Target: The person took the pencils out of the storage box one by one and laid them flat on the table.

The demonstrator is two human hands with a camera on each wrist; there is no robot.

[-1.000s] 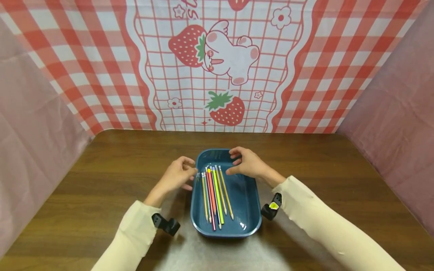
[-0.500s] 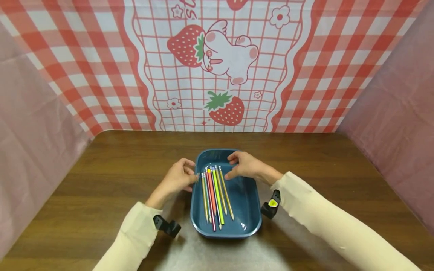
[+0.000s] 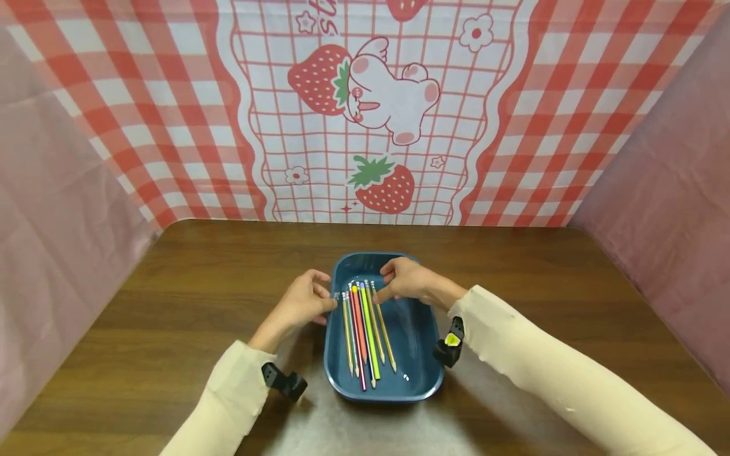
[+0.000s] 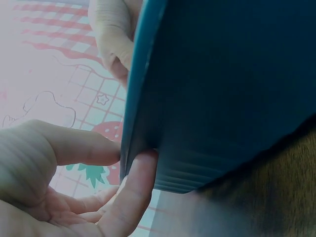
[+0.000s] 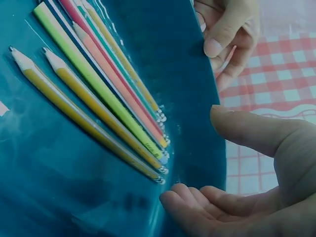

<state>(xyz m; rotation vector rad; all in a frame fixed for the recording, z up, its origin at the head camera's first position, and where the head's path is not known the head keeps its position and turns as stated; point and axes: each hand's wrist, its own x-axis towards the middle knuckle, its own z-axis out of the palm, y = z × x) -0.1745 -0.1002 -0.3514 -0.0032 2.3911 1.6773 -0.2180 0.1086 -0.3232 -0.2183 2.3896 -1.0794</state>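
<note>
A deep blue plastic tray [image 3: 413, 335] stands on the table with several pencils [image 3: 369, 335] lying side by side inside, eraser ends away from me. Among them in the right wrist view are a lime-green pencil [image 5: 94, 76], yellow ones and a pink one. My left hand [image 3: 301, 300] pinches the tray's left rim; in the left wrist view its thumb [image 4: 81, 145] is at the rim's inner side and a finger [image 4: 140, 180] lies against the outer wall. My right hand [image 3: 412, 278] hovers over the tray's far end, thumb and fingers apart, fingertips near the eraser ends, holding nothing.
Brown wood-look table [image 3: 171, 329] surrounds the tray. Behind the table hangs a red-and-white checked cloth [image 3: 188, 95] with strawberries, and pink cloth [image 3: 63, 209] hangs at both sides. Each sleeve cuff carries a black wrist camera [image 3: 284, 382].
My right hand has moved a little left and nearer to me, towards the eraser ends. My left thumb has come onto the tray's rim. The pencils lie as before.
</note>
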